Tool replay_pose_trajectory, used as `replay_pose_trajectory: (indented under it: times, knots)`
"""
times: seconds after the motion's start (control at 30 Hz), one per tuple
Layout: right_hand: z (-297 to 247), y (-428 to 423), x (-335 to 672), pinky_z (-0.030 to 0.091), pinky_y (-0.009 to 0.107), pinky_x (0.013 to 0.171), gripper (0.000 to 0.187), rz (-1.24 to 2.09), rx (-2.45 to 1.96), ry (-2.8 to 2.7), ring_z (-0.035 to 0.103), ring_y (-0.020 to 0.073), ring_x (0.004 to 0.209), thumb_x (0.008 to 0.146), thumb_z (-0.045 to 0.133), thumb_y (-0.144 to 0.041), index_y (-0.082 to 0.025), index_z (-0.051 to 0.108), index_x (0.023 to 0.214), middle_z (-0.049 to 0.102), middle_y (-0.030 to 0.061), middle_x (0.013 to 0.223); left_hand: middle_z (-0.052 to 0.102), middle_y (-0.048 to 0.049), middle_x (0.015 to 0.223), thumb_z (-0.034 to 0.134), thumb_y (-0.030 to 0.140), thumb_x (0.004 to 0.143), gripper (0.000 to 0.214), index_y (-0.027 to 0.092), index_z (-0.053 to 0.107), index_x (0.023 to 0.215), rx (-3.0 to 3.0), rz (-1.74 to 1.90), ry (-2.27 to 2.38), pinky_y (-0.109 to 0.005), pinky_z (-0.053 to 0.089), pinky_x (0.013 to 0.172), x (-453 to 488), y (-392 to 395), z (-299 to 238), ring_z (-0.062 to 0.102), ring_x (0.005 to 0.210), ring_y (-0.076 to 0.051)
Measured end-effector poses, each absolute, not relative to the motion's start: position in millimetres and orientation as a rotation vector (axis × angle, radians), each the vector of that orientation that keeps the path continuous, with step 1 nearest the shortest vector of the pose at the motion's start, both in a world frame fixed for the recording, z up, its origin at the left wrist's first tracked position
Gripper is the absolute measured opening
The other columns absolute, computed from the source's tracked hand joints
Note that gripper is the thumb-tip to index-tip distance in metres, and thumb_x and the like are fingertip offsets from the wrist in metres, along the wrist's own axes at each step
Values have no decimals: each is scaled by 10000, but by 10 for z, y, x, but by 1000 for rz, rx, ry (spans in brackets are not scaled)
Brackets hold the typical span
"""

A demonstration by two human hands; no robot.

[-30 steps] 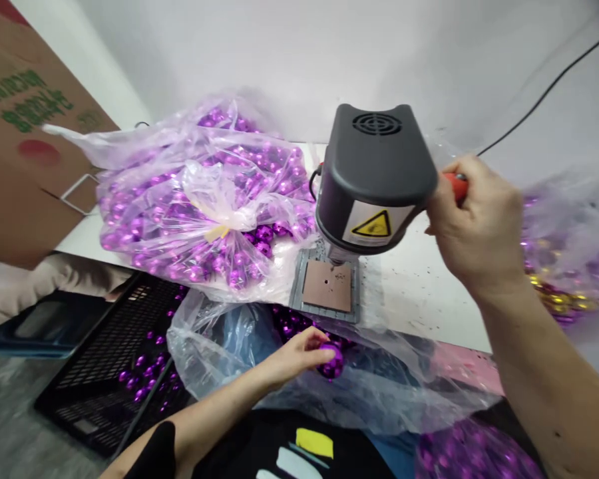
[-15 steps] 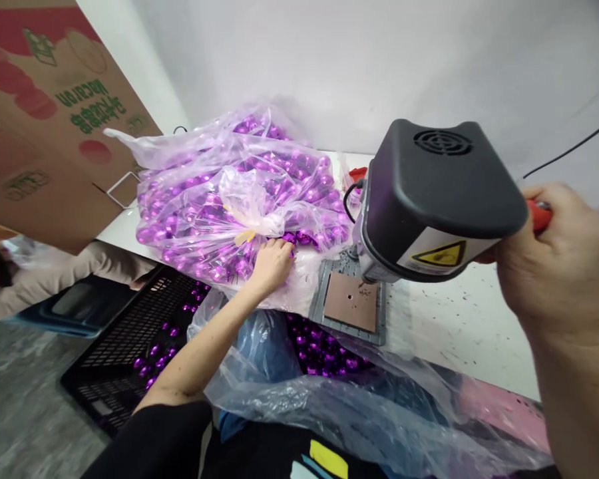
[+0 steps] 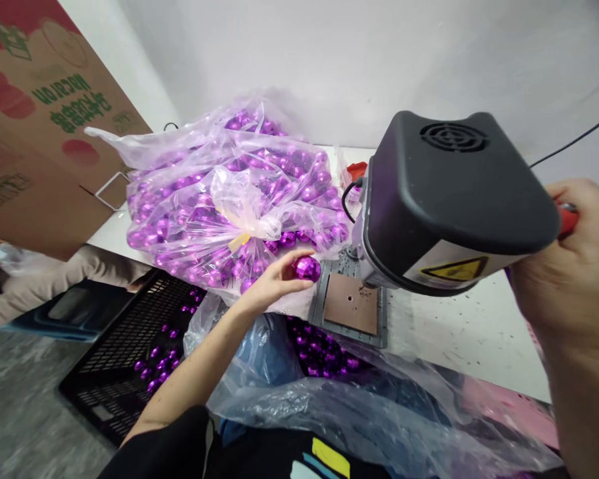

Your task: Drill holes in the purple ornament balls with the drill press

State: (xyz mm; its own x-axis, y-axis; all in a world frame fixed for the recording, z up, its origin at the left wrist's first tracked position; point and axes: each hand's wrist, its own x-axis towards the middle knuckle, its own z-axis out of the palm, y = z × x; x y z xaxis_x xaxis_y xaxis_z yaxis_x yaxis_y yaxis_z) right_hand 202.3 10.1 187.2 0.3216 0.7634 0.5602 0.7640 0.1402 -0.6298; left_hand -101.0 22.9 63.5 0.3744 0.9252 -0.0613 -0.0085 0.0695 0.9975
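Observation:
My left hand (image 3: pixel 269 287) holds a shiny purple faceted ball (image 3: pixel 307 268) between thumb and fingers, just left of a brown square plate (image 3: pixel 344 313) with a small hole. That plate lies on a grey metal base (image 3: pixel 382 326), under a black-housed machine (image 3: pixel 459 179) with a vent and a yellow warning label. At the right, my right hand (image 3: pixel 564 266) is closed around the machine's red handle (image 3: pixel 570 221); the housing hides part of the fingers. Behind my left hand, a clear plastic bag (image 3: pixel 229 193) full of similar purple balls lies on the white table (image 3: pixel 449 326).
A black crate (image 3: pixel 94 366) with purple balls stands low at the left. More balls (image 3: pixel 319 346) lie below the table edge, by a plastic sheet (image 3: pixel 379 412). A large cardboard box (image 3: pixel 44 153) and a person's sleeve (image 3: pixel 44 286) are at the left.
My left hand has come away from the bag's opening, toward me and the plate, with a purple ball now visible in its fingers. My right hand stays on the handle.

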Motion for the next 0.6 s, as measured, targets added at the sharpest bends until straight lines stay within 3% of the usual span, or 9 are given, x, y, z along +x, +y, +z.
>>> replay_pose_trajectory:
  times: [0.1, 0.23, 0.37, 0.5, 0.6]
  knots:
    - [1852, 110, 2016, 232, 167, 531, 320, -17, -1564, -1419, 347, 23, 616, 852, 560, -462, -153, 643, 862, 449, 20, 663, 704, -81, 1093, 811, 307, 771, 511, 224, 623, 1239, 931, 836, 752, -366, 529, 900, -863, -20, 536, 695, 968, -227]
    - [1850, 117, 2008, 245, 151, 537, 372, 20, -1527, -1417, 347, 13, 629, 863, 563, -501, -134, 629, 859, 444, 16, 682, 741, -143, 982, 638, 548, 893, 480, 122, 671, 1111, 589, 714, 564, -312, 556, 720, -691, -172, 342, 724, 779, -212]
    - [1860, 112, 2012, 219, 137, 529, 428, 33, -1538, -1432, 305, 4, 626, 861, 558, -547, -122, 610, 848, 389, 7, 665, 750, -160, 1025, 565, 475, 954, 420, 111, 659, 1143, 416, 667, 538, -283, 556, 691, -596, -176, 193, 720, 753, -183]
    - [1850, 109, 2010, 227, 139, 532, 414, 40, -1524, -1423, 317, 1, 633, 866, 559, -536, -125, 604, 859, 405, 6, 682, 748, -125, 1067, 601, 376, 941, 408, 169, 577, 1292, 353, 712, 544, -305, 582, 711, -577, -161, 133, 754, 783, -207]
    - [1835, 118, 2010, 231, 143, 545, 393, 28, -1490, -1422, 335, -1, 639, 872, 564, -509, -118, 605, 853, 417, 7, 687, 743, -108, 1034, 643, 401, 916, 427, 154, 579, 1258, 313, 757, 578, -329, 601, 782, -569, -167, 133, 762, 844, -226]
